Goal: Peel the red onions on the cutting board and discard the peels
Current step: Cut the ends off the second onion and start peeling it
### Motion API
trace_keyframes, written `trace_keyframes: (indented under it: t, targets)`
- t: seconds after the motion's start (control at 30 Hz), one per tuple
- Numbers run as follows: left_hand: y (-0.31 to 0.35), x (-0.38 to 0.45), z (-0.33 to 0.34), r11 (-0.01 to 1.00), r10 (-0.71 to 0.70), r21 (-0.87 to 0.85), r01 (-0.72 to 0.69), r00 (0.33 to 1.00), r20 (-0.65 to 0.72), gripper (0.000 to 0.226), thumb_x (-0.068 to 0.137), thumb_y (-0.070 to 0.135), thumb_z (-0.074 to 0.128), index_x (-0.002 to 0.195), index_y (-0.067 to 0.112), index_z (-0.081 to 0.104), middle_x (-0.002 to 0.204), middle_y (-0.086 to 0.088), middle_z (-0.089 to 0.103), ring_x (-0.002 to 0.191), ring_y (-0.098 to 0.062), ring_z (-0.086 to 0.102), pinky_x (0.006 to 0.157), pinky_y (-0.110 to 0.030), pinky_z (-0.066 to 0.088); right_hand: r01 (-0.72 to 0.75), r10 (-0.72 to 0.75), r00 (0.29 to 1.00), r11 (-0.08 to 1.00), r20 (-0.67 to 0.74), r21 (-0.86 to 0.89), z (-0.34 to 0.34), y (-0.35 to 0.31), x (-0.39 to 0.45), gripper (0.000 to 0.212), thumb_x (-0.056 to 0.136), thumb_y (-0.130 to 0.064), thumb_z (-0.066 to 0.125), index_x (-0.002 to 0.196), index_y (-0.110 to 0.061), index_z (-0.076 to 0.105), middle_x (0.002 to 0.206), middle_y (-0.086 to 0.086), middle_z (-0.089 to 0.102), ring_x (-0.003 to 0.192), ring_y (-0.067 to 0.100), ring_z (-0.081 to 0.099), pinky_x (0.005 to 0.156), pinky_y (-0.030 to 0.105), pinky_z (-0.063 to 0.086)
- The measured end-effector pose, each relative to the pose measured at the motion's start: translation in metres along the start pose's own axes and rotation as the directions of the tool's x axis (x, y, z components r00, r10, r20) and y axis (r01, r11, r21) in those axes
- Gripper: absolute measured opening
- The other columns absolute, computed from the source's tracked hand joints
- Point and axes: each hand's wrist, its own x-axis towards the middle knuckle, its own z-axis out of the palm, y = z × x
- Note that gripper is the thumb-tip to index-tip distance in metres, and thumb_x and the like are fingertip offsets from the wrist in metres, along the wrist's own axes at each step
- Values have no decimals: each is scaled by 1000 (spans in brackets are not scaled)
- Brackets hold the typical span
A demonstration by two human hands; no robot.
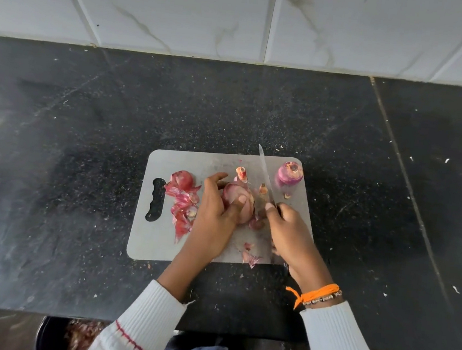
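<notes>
Gripping a red onion (236, 205) at frame centre, left hand (215, 216); right hand (289, 232) clasps the knife (265, 174).

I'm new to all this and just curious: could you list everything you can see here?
cutting board: one, grey, on the counter
counter: one, black speckled
held onion: one, pinkish, mid-board
far onion: one, purple, board's far right corner
peels: red heap by the board's handle slot, scraps elsewhere
knife: one, steel blade pointing away
bin: dark, below the counter edge, peels inside
wall tiles: white marbled
hands: left hand grips the held onion; right hand grips the knife, orange thread at the wrist
</notes>
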Motion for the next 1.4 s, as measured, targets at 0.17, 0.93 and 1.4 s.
trace_keyframes:
  t: [0.17,0.93,1.4]
  targets:
    - [4,-1,-16,996,-90,21,88,992,87,63,84,12,65,140,19,36,126,-4,38,117,-15,43,107,-31,36,47,-46,999,995,-13,86,9,0,1,27,98,-32,38,96,-12,57,81,2,56,78,21,54,79,42,48]
    - [-9,-19,9,877,139,464,-122,990,-2,66,85,60,10,135,21,27,121,8,33,112,-7,24,89,-23,12,92,-94,995,989,-14,-115,-5,-5,-51,38,100,-31,29,70,-19,49,61,-2,49,64,16,51,66,33,41]
    - [-5,-14,14,858,223,477,-192,975,-7,58,91,52,17,128,12,38,115,1,40,98,-4,21,90,-23,17,109,-117,993,952,-10,-286,4,-9,-46,28,100,-31,28,78,-21,43,69,-7,48,73,14,56,58,25,40]
